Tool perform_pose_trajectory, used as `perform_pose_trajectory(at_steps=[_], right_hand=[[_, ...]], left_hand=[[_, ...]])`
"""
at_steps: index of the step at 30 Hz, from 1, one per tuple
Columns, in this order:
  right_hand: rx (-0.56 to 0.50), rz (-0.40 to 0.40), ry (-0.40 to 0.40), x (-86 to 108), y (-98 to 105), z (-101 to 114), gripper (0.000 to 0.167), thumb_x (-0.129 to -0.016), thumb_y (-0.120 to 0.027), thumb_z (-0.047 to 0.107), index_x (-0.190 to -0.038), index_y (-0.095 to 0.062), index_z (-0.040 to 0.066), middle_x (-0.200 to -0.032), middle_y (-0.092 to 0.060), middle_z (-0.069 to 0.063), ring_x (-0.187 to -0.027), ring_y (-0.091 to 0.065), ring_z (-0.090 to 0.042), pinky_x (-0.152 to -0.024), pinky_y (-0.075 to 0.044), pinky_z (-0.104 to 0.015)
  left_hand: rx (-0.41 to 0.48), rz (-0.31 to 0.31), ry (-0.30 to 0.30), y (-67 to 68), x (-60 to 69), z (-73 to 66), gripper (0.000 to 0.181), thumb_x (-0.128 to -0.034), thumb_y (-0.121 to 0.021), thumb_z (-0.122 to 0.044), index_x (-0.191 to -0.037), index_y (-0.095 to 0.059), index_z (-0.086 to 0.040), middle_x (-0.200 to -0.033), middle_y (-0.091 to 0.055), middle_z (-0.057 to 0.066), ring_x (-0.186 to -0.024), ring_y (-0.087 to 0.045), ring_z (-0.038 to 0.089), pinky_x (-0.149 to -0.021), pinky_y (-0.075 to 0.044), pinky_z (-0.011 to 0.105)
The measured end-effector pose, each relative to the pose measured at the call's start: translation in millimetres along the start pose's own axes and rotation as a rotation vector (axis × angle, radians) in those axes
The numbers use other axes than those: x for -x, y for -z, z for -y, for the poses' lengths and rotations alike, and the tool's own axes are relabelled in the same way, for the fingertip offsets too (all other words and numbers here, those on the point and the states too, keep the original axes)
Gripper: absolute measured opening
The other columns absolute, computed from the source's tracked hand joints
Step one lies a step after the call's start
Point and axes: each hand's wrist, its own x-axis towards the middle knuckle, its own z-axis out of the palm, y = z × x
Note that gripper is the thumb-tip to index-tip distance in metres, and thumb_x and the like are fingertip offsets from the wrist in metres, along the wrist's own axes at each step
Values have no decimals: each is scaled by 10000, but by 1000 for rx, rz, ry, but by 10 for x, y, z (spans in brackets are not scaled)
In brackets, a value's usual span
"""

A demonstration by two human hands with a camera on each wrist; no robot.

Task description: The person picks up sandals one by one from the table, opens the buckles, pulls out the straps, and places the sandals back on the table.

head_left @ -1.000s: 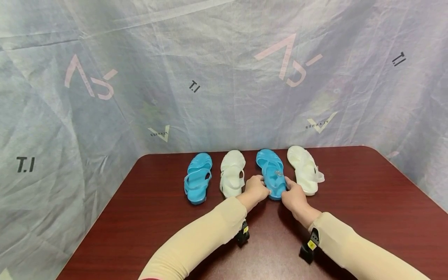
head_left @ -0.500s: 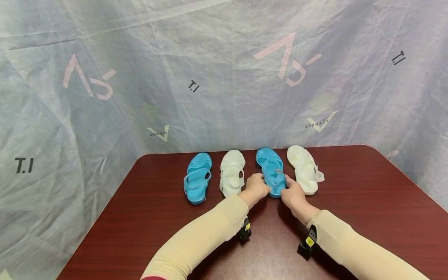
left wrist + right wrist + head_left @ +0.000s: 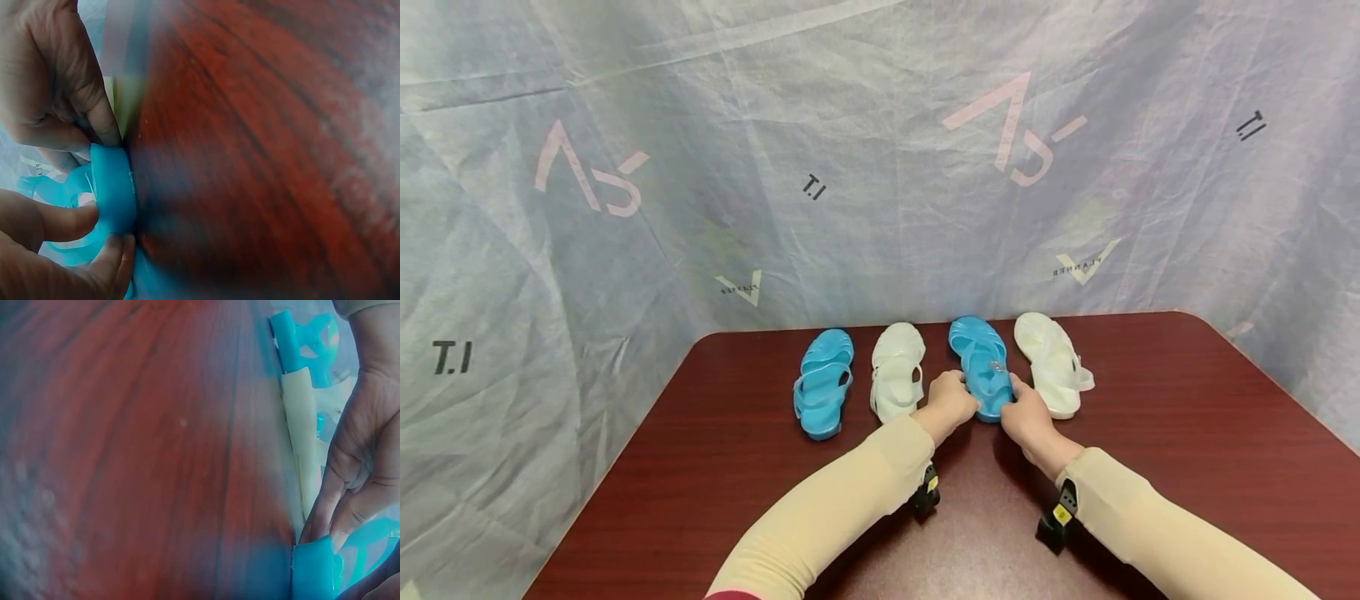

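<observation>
Fingers (image 3: 103,122) grip 1 blue sandal (image 3: 982,367) between 2 white sandals (image 3: 898,346).

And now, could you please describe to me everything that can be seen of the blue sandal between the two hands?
The blue sandal looks like glossy plastic, with a strappy upper and a small shiny piece near its right side. Its toe points away from the person and slightly left, near the far edge of the table, between two white sandals. The left hand and right hand grip its heel end from both sides; whether that end is raised, I cannot tell.
</observation>
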Motion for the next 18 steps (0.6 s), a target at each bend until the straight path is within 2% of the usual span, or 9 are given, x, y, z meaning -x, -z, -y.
perform_pose_trajectory(at_steps=[5,8,16,18], right_hand=[[-4,2,1,1,-10,10,717,-854,-297,-125,-1524,-50,-54,-1580,-91,-291,-1461,-78,-435,-1187,-162,-525],[-1,2,-1,3,-13,18,707,-862,-301,-116,-1521,-51,-59,-1575,-98,-299,-1457,-91,-441,-1184,-168,-529],[-47,56,-22,-5,56,54,689,-890,-261,-78,-1500,59,-98,-1557,-53,-348,-1463,-55,-440,-1191,-137,-533],[-49,53,-14,-14,77,83,695,-885,-258,-72,-1499,68,-97,-1558,-61,-345,-1466,-65,-430,-1193,-138,-526]], left_hand=[[27,0,6,-5,-15,27,427,-791,-765,-49,-1203,-652,-61,-1041,-701,55,-993,-617,176,-796,-541,265],[55,3,8,4,-11,37,438,-786,-771,-44,-1207,-647,-50,-1045,-697,64,-1004,-614,182,-801,-540,265],[188,92,37,56,2,52,402,-792,-751,-3,-1177,-636,-18,-1089,-674,90,-1003,-616,204,-845,-540,306],[196,101,38,68,-6,43,405,-792,-753,-5,-1179,-633,-13,-1094,-674,95,-1001,-617,208,-856,-541,315]])
